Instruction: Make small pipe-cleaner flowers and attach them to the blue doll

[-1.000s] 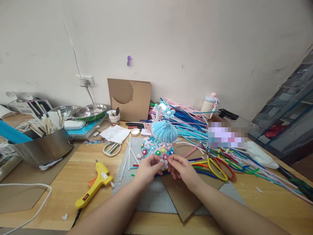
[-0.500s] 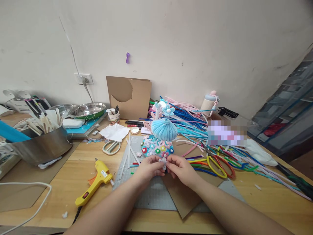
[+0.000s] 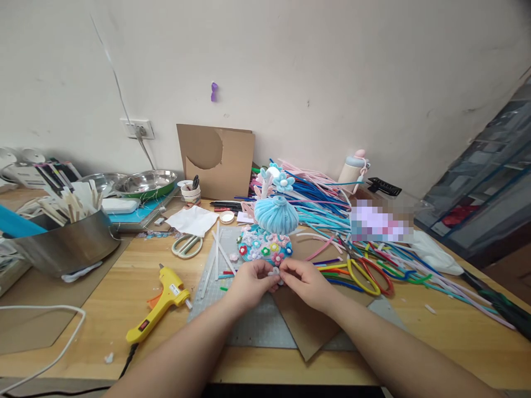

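Note:
Between my fingertips is a small white pipe-cleaner flower (image 3: 274,272). My left hand (image 3: 251,282) pinches it from the left, and my right hand (image 3: 301,279) pinches it from the right; the fingers cover part of it. Just beyond them stands a fuzzy craft piece with a round base covered in small coloured flowers (image 3: 265,249). A pale blue pleated dome (image 3: 276,214) rises above that base, and a stem with blue flowers (image 3: 284,181) curves over it. Under my hands lie a piece of brown cardboard (image 3: 319,315) and a grey cutting mat (image 3: 249,326).
A yellow glue gun (image 3: 164,301) lies left of the mat, with scissors (image 3: 187,246) behind it. Pipe cleaners (image 3: 315,190) spread across the back and right, near yellow-and-red-handled tools (image 3: 365,276). A metal pot (image 3: 70,243) stands at left, and a bottle (image 3: 353,170) stands behind.
The view has shifted slightly, so everything sits a little further left and up. Both hands stay together on the small white flower, with only slight finger movement.

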{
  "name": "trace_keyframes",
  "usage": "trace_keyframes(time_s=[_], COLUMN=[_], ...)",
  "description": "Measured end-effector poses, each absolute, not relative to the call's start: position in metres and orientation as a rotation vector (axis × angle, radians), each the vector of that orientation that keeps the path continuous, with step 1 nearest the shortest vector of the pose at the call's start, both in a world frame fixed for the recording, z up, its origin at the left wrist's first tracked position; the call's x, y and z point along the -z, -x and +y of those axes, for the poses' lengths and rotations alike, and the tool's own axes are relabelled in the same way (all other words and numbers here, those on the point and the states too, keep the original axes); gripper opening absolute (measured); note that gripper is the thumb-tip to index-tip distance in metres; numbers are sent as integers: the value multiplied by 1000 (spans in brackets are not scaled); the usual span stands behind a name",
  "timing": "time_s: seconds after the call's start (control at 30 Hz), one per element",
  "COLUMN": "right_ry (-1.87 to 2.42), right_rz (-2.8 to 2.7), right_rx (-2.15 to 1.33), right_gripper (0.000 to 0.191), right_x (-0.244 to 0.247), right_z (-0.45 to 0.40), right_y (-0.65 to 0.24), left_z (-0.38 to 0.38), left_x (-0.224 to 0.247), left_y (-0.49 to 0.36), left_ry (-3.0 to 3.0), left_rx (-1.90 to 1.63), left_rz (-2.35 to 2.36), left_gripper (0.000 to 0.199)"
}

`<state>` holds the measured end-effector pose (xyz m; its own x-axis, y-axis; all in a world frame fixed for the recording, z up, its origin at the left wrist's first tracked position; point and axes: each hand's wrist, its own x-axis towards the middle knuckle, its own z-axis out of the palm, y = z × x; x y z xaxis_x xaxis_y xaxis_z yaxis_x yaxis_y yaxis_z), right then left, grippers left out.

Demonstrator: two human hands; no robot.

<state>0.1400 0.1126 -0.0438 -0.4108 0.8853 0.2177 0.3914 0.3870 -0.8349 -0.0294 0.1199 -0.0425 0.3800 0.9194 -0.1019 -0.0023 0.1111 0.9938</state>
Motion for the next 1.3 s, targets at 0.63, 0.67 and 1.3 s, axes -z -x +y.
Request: trace_keyframes(time_s=[0.63, 0.67, 1.3], right_ry=[1171, 1169, 1040], right_rz=[-1995, -1957, -1773], right_rx=[-614, -682, -1117], right_gripper=[21, 20, 19], right_x=[36, 38, 45], right_z=[101, 102, 103], right_y=[-127, -128, -130], left_z=[122, 123, 124], left_x=[45, 46, 43], left_y=[28, 29, 30], left_ry=[-1035, -1033, -1039], left_rx=[-976, -956, -888], left_rz=[877, 874, 868], left_gripper=[38, 37, 19])
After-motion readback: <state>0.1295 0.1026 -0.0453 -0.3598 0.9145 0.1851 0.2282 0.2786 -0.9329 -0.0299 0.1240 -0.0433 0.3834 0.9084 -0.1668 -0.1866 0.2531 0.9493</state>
